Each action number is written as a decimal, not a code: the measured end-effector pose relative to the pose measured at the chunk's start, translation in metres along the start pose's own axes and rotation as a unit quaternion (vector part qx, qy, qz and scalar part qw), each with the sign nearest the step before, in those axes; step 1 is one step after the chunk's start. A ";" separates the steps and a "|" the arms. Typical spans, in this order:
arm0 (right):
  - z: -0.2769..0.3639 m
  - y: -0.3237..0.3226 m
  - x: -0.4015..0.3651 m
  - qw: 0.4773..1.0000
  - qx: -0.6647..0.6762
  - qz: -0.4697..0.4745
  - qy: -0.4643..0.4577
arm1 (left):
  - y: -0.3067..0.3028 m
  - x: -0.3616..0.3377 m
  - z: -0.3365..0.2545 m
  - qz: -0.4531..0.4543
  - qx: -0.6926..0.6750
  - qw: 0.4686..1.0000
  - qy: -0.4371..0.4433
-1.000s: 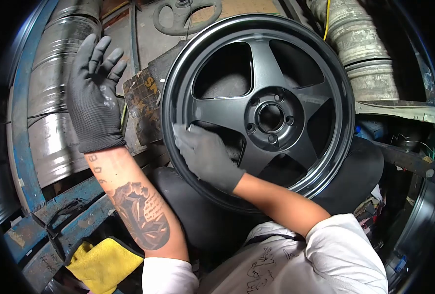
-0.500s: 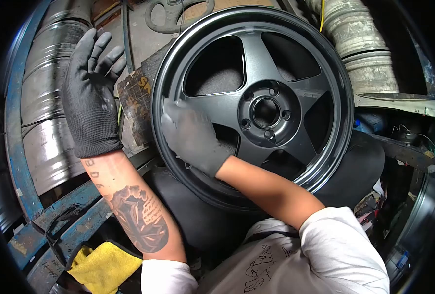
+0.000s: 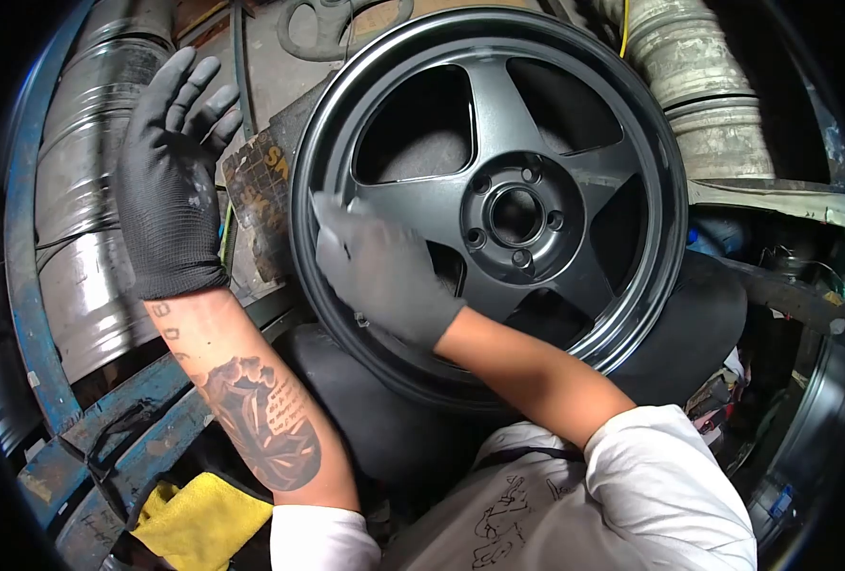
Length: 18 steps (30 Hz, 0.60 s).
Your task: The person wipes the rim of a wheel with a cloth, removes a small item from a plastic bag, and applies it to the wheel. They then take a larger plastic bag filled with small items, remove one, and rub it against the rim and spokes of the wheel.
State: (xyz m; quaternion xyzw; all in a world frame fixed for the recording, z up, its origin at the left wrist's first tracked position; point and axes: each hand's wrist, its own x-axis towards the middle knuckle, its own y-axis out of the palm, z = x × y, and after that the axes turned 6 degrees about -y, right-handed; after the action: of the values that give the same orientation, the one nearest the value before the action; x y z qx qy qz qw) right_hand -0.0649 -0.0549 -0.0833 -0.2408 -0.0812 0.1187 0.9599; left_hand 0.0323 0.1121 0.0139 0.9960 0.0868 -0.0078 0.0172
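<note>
A dark grey five-spoke car wheel rim point(image 3: 498, 114) with a glossy lip fills the middle of the view, resting across the wearer's dark-clad lap. My right hand point(image 3: 384, 271), in a dark glove, is at the left side of the rim, over the inner lip and the left spoke. Motion smears its fingers, and whatever may be under them is hidden. To the left of the rim, my left hand point(image 3: 175, 176) is raised in a black knit glove, fingers apart and palm bare of any object. It is clear of the rim.
Metal cylinders point(image 3: 84, 200) stand at left behind a blue metal frame point(image 3: 46, 314). Another ribbed cylinder point(image 3: 698, 90) is at upper right. A yellow cloth point(image 3: 203, 519) hangs low at left. Behind the rim lie a worn dark board point(image 3: 260, 200) and a grey spoked part point(image 3: 322, 29).
My right hand has shifted slightly right and down along the rim's left side. My left hand has drifted a little left and up, still open.
</note>
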 end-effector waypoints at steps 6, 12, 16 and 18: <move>-0.001 0.000 -0.015 0.998 -0.013 0.058 -0.019 | -0.005 0.001 0.000 0.003 -0.012 1.000 0.004; 0.003 0.008 -0.010 0.999 -0.003 0.035 -0.013 | -0.007 0.002 0.002 0.020 0.018 1.000 0.000; 0.002 -0.007 0.000 0.999 -0.017 0.037 -0.015 | 0.001 0.000 -0.003 -0.018 0.010 1.000 -0.005; 0.003 -0.002 -0.001 1.000 -0.015 0.018 -0.021 | -0.009 0.003 0.005 0.028 0.027 0.999 0.015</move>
State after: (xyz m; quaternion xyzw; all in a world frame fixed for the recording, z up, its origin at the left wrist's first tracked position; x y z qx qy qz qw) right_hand -0.0657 -0.0558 -0.0797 -0.2536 -0.0993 0.1394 0.9520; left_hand 0.0334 0.1209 0.0087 0.9982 0.0588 0.0055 -0.0110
